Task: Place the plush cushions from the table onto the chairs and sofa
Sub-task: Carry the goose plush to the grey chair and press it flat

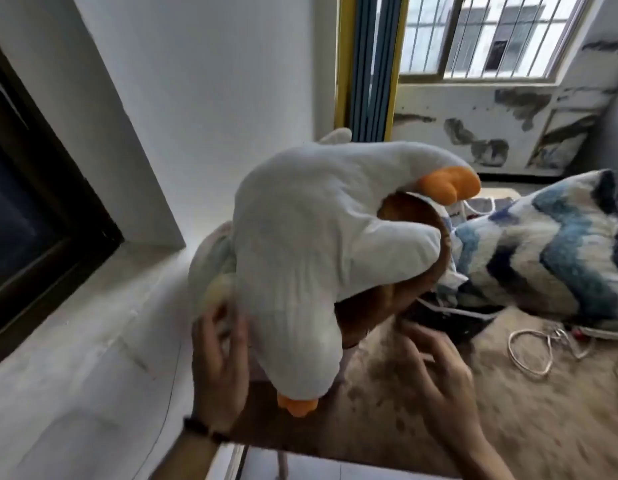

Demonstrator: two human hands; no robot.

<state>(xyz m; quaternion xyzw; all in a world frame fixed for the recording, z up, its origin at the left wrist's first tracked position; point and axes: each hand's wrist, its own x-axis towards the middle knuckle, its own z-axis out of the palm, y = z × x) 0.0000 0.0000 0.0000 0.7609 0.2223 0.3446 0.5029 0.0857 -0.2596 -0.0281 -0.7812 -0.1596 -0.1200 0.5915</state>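
Observation:
A white goose plush cushion with orange beak and feet is draped over the curved back of a brown wooden chair. Behind it, partly hidden, sits a second pale plush. My left hand rests against the goose's lower left side with its fingers spread, a dark bead bracelet on the wrist. My right hand hovers just right of the chair, fingers apart and holding nothing. A blue, white and navy zigzag cushion lies to the right.
A beige fuzzy cover spreads under my right hand, with a coiled white cable and keys on it. A white ledge and a dark-framed window run along the left. A barred window is at the back.

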